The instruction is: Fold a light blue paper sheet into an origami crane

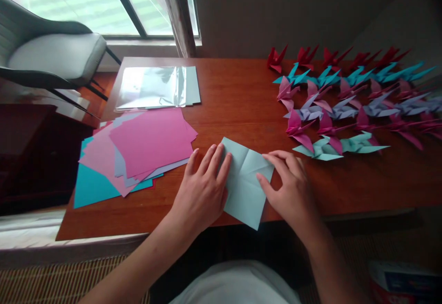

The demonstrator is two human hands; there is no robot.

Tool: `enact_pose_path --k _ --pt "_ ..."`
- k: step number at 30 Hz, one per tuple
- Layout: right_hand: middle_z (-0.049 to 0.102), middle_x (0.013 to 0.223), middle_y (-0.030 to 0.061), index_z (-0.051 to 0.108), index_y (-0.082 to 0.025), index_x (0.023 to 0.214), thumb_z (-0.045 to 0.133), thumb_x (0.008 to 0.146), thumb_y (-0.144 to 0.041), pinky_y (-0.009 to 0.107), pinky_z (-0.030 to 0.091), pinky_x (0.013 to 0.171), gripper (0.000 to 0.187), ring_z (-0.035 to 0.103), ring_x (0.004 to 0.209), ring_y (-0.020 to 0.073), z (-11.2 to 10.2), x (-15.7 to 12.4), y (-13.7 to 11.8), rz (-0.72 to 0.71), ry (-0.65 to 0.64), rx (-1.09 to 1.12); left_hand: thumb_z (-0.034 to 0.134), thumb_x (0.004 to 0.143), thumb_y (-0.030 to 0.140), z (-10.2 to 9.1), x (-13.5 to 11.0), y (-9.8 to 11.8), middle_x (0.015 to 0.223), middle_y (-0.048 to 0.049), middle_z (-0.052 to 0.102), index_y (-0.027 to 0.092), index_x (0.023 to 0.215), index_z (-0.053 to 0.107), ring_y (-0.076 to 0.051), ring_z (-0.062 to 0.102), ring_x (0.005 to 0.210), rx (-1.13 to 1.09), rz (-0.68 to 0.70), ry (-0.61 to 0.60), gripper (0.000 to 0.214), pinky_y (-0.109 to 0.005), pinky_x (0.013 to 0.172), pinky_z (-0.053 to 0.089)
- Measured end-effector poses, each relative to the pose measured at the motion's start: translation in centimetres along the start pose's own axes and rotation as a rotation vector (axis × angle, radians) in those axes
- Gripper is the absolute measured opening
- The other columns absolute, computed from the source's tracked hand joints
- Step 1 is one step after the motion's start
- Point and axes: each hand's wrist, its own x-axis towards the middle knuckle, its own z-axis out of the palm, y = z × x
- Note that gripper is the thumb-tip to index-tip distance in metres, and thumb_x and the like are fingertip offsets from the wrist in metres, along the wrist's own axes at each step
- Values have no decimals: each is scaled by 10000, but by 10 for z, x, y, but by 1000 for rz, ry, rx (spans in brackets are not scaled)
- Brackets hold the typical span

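- From my remote seat, I have the pale aqua sheet [245,191] in the lower centre of the frame, creased and turned askew, its lowest corner at the near edge of the wooden surface [235,97].
- My left hand [202,191] rests on the sheet's left side, fingers [207,159] extended and slightly spread, gripping nothing.
- My right hand [292,186] is at the sheet's right corner, thumb on the paper and index finger by the edge; I cannot tell whether they pinch it.
- Left of centre, I see a fanned pile of coloured sheets [155,143], a bright pink one on top.
- Above that pile lies a shiny clear packet [152,85].
- Across the right of the frame, I count several rows of folded paper birds [295,127]; the nearest row is pale green.
- A grey chair [57,55] stands upper left.
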Motion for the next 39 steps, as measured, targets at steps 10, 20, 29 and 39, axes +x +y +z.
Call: enact_pose_path --k 10,20,29,39 --pt "693 1077 136 603 -192 1256 676 901 -408 481 499 894 422 601 1035 337 10 12 2 46 31 -69 428 1015 291 2 16 -2 1556 -184 466 128 1397 552 -354 478 1389 46 -6 109 433 -529 1087 409" --pt "672 868 55 636 -227 974 590 939 -219 370 509 753 58 626 805 229 11 18 -2 -16 25 51 446 1021 262 -5 42 -22 1486 -143 550 127 1324 601 -326 562 1235 149 136 110 367 -471 932 476" --pt "678 1162 112 597 -193 1352 545 977 -160 405 525 888 380 599 1021 260 13 16 9 -269 -22 -73 471 1023 285 -3 52 -42 1443 -120 573 133 1354 596 -288 575 1134 191 201 125 384 -411 828 482" --pt "664 1344 112 539 -194 1426 536 966 -134 465 489 941 464 600 1152 307 7 16 10 -356 -119 -295 475 989 429 -12 58 -45 1262 -179 575 118 1431 491 -320 538 1072 164 98 46 541 -418 795 450"
